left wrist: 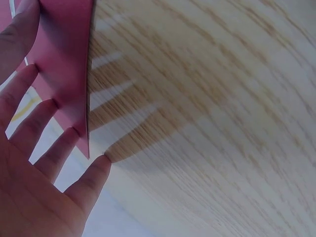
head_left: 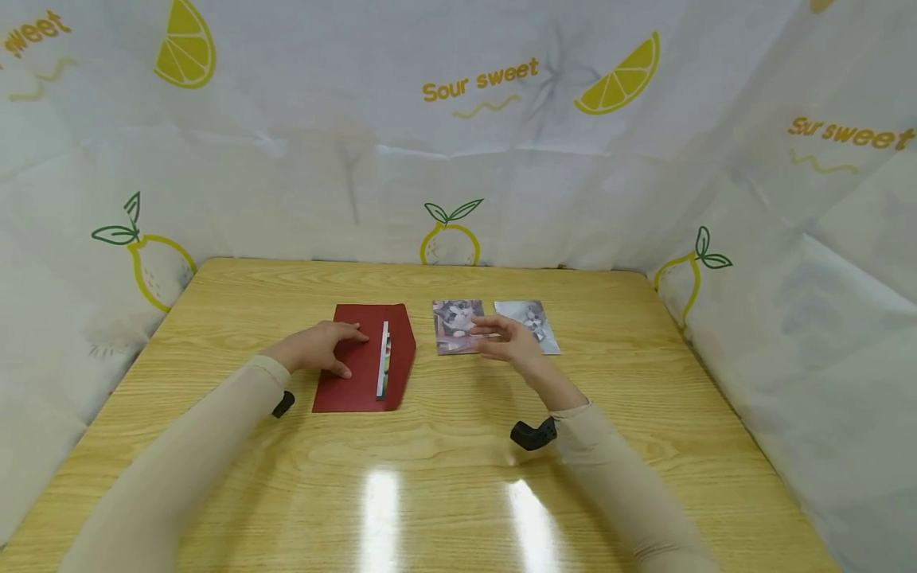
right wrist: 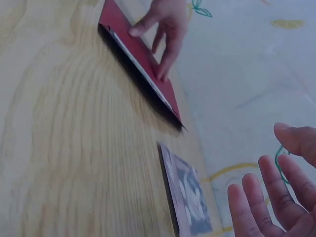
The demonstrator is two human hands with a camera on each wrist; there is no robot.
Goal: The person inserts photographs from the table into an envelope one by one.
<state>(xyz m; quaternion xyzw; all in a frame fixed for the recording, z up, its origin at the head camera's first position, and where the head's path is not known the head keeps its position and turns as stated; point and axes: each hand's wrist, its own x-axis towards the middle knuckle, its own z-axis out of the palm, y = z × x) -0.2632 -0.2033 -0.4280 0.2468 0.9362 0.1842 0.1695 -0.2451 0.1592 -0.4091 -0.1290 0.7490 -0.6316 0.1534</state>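
A red envelope (head_left: 351,394) lies on the table with its pointed flap (head_left: 404,350) spread to the right. From its mouth shows a narrow strip of a card (head_left: 387,366), white-edged with some green; the rest is hidden inside. My left hand (head_left: 322,346) rests on the envelope with fingers spread, and the left wrist view has the fingertips (left wrist: 54,103) against the red paper. My right hand (head_left: 509,342) hovers with loose fingers and nothing in them, overlapping a cat photo (head_left: 453,318) in the head view. A second, greyish photo (head_left: 548,338) of an animal lies just right of it.
All of this sits on a wood-grain table (head_left: 444,454). White cloth printed with lemons (head_left: 308,183) hangs at the back and along both sides. Black wrist-camera mounts (head_left: 533,435) stick out below my wrists.
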